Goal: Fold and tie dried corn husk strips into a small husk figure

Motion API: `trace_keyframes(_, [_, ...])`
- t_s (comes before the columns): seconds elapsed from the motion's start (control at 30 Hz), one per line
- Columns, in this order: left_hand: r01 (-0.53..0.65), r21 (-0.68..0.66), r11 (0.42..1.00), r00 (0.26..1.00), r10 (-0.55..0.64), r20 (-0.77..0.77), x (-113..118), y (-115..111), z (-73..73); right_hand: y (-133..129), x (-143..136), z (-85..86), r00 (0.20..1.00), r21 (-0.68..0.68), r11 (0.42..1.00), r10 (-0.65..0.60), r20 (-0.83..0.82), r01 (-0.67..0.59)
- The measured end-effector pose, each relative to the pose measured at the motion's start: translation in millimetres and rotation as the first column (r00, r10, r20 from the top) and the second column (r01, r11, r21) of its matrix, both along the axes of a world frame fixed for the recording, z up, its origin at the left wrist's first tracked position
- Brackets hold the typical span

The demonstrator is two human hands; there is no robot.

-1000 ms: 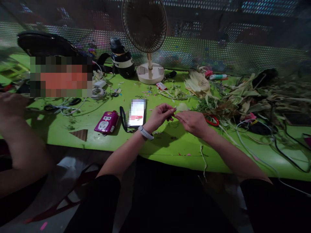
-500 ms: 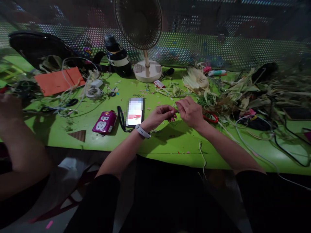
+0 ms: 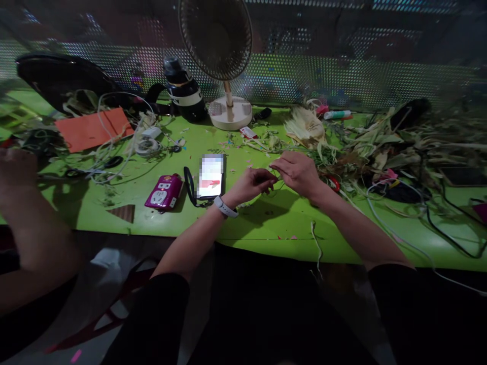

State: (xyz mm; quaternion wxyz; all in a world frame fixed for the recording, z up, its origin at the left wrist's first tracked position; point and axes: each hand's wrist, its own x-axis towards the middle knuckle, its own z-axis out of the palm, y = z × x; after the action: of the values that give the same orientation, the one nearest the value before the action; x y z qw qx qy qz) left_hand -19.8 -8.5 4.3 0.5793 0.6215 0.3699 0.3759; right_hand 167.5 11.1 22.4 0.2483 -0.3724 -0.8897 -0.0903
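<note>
Over the middle of the green table [image 3: 262,225], my two hands meet fingertip to fingertip. My left hand [image 3: 253,183], with a pale band on its wrist, is closed in a pinch. My right hand [image 3: 297,173] is also closed, its fingers bent down toward the left ones. Whatever lies between the fingertips is thin, dark and too small to make out. A lit phone [image 3: 211,176] with a black strap lies left of my left hand. Green stalks and dried husks [image 3: 306,126] spread behind and beside my right hand, near the red handle [image 3: 334,183] of a tool.
A fan [image 3: 230,112] and a black bottle [image 3: 186,96] stand at the back. On the left are a purple power adapter [image 3: 164,192], an orange sheet [image 3: 94,129], tangled cables and another person's arm [image 3: 34,223]. White and black cords [image 3: 403,243] trail over the right side.
My right hand has turned slightly, its fingers reaching further left over the left fingertips. My left hand stays nearly in place, still pinched. The things on the table look unmoved.
</note>
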Motion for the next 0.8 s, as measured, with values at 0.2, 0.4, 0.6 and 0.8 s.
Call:
trace_keyframes(0.2, [0.040,0.044,0.998,0.999,-0.038,-0.036,-1,0,-0.5,10,1,7.0,0.994,-0.052,0.996,0.075,0.080,-0.072])
trace_keyframes(0.4, [0.189,-0.085,0.978,0.982,-0.191,-0.014,-3,3,-4.7,47,5,38.2,0.993,-0.148,0.983,0.114,0.023,-0.110])
trace_keyframes(0.6, [0.196,-0.211,0.958,0.979,-0.177,0.105,-4,6,-8.9,118,-35,42.6,0.991,-0.205,0.970,0.132,0.001,-0.129])
trace_keyframes(0.8, [0.068,-0.451,0.890,0.944,0.088,0.316,1,5,-11.3,68,-37,51.1,0.956,-0.197,0.976,0.030,-0.293,-0.091])
